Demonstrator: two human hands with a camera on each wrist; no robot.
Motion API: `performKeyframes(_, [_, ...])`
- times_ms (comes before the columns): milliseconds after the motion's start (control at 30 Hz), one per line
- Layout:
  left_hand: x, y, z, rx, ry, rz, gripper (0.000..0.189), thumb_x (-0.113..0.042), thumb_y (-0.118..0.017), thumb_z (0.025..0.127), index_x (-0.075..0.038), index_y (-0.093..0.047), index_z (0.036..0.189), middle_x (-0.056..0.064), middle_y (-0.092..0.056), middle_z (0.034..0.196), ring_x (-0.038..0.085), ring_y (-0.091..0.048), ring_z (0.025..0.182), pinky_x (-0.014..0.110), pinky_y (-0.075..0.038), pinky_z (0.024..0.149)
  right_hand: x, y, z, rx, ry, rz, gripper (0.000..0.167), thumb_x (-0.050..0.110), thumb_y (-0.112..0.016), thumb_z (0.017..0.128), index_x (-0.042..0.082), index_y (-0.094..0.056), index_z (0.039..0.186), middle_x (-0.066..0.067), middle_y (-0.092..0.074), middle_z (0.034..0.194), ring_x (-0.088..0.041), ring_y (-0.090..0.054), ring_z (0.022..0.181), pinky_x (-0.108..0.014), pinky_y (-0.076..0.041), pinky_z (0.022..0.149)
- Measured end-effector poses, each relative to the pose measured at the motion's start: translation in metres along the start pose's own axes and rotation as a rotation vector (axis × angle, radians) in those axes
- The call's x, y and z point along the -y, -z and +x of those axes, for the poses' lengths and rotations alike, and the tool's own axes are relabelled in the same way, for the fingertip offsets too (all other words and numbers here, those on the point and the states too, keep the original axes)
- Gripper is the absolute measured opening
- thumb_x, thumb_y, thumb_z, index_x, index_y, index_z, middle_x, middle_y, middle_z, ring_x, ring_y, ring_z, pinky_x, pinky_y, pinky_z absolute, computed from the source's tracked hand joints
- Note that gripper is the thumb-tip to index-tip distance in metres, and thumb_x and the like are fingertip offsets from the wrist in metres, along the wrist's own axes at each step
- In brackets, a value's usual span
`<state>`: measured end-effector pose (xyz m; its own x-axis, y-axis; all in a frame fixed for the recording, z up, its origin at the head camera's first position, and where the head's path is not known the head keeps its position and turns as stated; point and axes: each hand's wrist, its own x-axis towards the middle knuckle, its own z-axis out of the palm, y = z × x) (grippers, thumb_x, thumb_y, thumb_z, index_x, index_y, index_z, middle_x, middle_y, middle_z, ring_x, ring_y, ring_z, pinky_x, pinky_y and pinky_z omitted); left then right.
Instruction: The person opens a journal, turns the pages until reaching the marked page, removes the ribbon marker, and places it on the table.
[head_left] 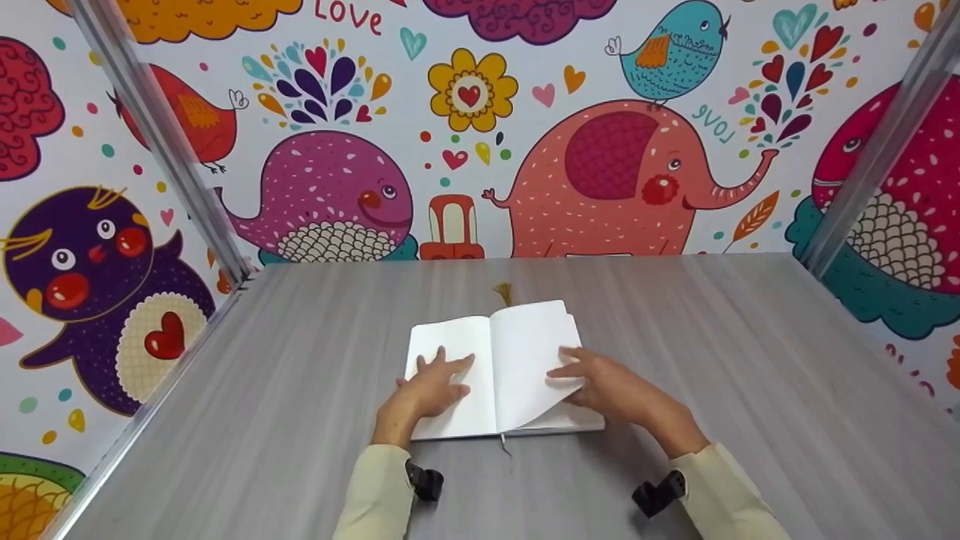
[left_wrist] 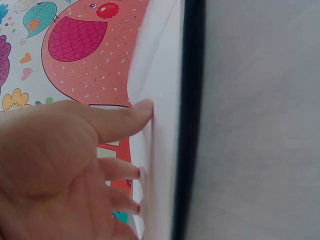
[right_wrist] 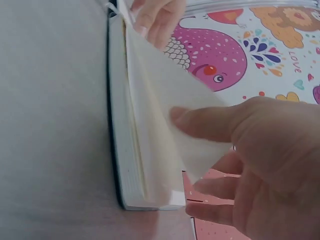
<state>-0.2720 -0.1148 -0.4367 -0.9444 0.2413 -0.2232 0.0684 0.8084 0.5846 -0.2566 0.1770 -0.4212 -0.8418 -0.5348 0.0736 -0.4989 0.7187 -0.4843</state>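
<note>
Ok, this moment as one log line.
left hand: spread on white left page | right hand: pinches lifted white right page | dark-covered paper notebook: open on grey streaked table

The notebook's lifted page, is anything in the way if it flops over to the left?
Yes, the left hand: it rests on the left page, right where the lifted page would probably land. Nothing visible separates the right hand from the lifted page; they touch.

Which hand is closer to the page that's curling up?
Your right hand: it pinches the lifted page near its outer edge. Your left hand rests on the left page, across the fold of the open book.
</note>
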Motion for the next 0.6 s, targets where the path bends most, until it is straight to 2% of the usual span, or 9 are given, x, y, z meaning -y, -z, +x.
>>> performKeyframes(167, [0.0, -0.0012, 0.0009, -0.012, -0.007, 0.005, 0.053, -0.019, -0.058, 0.101, -0.021, -0.045, 0.152, 0.027, -0.015, 0.165, 0.057, -0.004, 0.15, 0.086, -0.002, 0.106, -0.0023, 0.0008, 0.0023, -0.115, -0.064, 0.105, 0.048, -0.012, -0.069, 0.085, 0.005, -0.068, 0.13, -0.03, -0.04, 0.154, -0.049, -0.043, 0.14, -0.052, -0.051, 0.102])
performKeyframes(333, [-0.0004, -0.0007, -0.0001, -0.004, 0.003, 0.002, 0.053, -0.019, -0.057, 0.101, -0.022, -0.044, 0.153, 0.026, -0.014, 0.166, 0.056, -0.003, 0.151, 0.085, -0.001, 0.106, -0.004, 0.0017, 0.0046, -0.155, -0.172, 0.28, 0.041, -0.004, -0.061, 0.093, 0.003, -0.064, 0.133, -0.026, -0.033, 0.16, -0.047, -0.042, 0.142, -0.05, -0.05, 0.104])
performKeyframes(467, [-0.0011, 0.0, -0.0007, -0.001, 0.004, 0.002, 0.053, -0.019, -0.057, 0.101, -0.023, -0.044, 0.153, 0.026, -0.014, 0.166, 0.056, -0.003, 0.151, 0.084, -0.001, 0.108, -0.0046, 0.003, 0.0045, -0.176, -0.241, 0.386, 0.04, -0.003, -0.049, 0.096, 0.001, -0.063, 0.133, -0.023, -0.043, 0.155, -0.045, -0.05, 0.136, -0.048, -0.051, 0.104])
performKeyframes(600, [-0.0017, 0.0005, -0.0013, 0.001, 0.0, 0.007, 0.053, -0.019, -0.058, 0.101, -0.023, -0.044, 0.153, 0.026, -0.014, 0.166, 0.056, -0.003, 0.151, 0.084, -0.002, 0.108, -0.0044, 0.0035, 0.0054, -0.209, -0.31, 0.496, 0.047, -0.005, -0.038, 0.092, -0.002, -0.064, 0.131, -0.024, -0.057, 0.14, -0.036, -0.059, 0.124, -0.038, -0.053, 0.095])
